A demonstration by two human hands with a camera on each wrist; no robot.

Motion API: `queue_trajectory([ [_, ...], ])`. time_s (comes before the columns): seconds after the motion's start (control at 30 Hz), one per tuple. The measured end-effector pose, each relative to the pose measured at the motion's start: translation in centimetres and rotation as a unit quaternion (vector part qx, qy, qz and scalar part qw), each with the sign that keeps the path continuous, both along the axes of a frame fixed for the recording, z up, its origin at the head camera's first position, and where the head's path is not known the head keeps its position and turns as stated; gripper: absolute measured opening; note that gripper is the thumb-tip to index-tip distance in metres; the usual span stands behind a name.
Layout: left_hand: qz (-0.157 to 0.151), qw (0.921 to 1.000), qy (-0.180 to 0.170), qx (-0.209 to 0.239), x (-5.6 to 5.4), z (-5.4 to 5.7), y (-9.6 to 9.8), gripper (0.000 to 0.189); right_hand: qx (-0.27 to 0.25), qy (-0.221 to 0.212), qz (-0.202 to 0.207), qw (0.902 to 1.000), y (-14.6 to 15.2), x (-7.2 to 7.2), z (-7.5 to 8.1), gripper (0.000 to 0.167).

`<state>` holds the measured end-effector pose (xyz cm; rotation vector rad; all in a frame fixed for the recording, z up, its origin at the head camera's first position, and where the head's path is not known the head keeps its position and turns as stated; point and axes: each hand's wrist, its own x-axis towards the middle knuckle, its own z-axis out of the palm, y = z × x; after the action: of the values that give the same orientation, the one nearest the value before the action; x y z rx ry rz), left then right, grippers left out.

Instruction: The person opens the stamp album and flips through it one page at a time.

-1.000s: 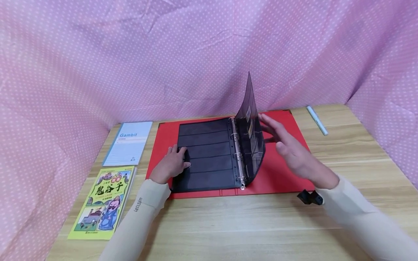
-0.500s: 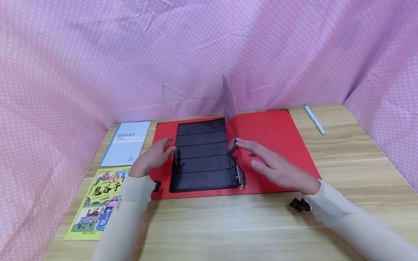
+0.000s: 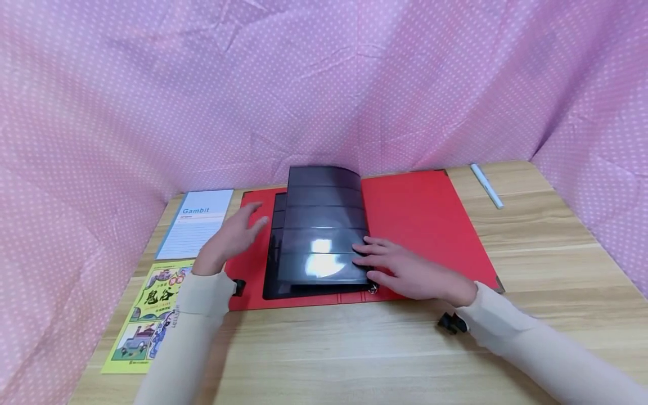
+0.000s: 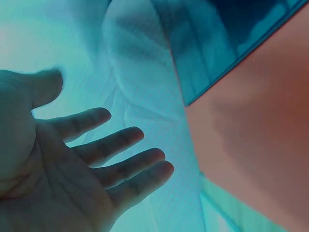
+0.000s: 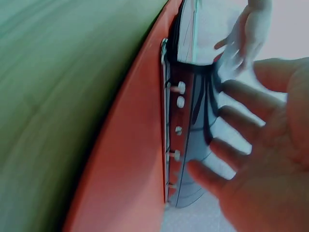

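Observation:
A red ring binder (image 3: pixel 420 219) lies spread out on the table. Over its left half leans a dark pocket page (image 3: pixel 324 214), glossy near the bottom, covering most of another black page (image 3: pixel 273 275). My right hand (image 3: pixel 405 270) has its fingers stretched flat against the page beside the rings; the right wrist view shows those fingertips at the curved sheet and the metal rings (image 5: pixel 176 88). My left hand (image 3: pixel 230 239) hovers by the page's left side, fingers spread and holding nothing. In the left wrist view its palm and separated fingers (image 4: pixel 116 147) stand apart from the page corner.
Left of the binder lie a light blue notebook (image 3: pixel 199 225) marked Gambit and a green-edged comic book (image 3: pixel 139 332), partly hidden by my left sleeve. A pale blue pen (image 3: pixel 487 185) rests at the back right. A pink dotted curtain (image 3: pixel 324 84) hangs behind the wooden table.
The pocket page has swung from upright on the right over to the left side. My right hand followed it leftward; my left hand lifted off the black page and moved left.

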<state>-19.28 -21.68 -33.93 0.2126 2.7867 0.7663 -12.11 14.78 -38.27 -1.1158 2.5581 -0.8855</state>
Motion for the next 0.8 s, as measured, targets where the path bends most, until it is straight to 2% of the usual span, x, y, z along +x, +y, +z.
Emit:
queue_trajectory([
  [0.13,-0.037,0.9984,-0.026,-0.035,0.1,-1.2,1.3,0.079,0.028,0.009,0.005,0.9996,-0.5,0.1,-0.1,0.042],
  [0.27,-0.06,0.992,-0.059,-0.094,0.5,-2.7,3.0,0.083,0.034,0.017,0.003,0.9993,-0.7,0.2,0.0,0.041],
  [0.4,-0.066,0.9825,-0.082,-0.154,0.9,-3.8,4.5,0.085,0.031,0.022,0.009,0.9992,-0.6,0.0,-0.1,0.042],
  [0.5,-0.067,0.9795,-0.081,-0.172,1.0,-4.2,5.0,0.087,0.017,0.002,0.007,0.9998,-0.2,-0.4,-0.1,0.048],
  [0.67,-0.07,0.9779,-0.077,-0.181,1.1,-4.3,5.2,0.087,0.013,-0.066,-0.066,0.9955,0.7,-1.2,-0.3,0.077],
  [0.73,-0.072,0.9765,-0.078,-0.188,1.1,-4.3,5.3,0.087,0.025,-0.085,-0.095,0.9915,0.9,-1.5,-0.5,0.088],
  [0.8,-0.074,0.9751,-0.081,-0.193,1.2,-4.2,5.6,0.087,0.036,-0.095,-0.107,0.9891,1.0,-1.7,-0.8,0.095],
])
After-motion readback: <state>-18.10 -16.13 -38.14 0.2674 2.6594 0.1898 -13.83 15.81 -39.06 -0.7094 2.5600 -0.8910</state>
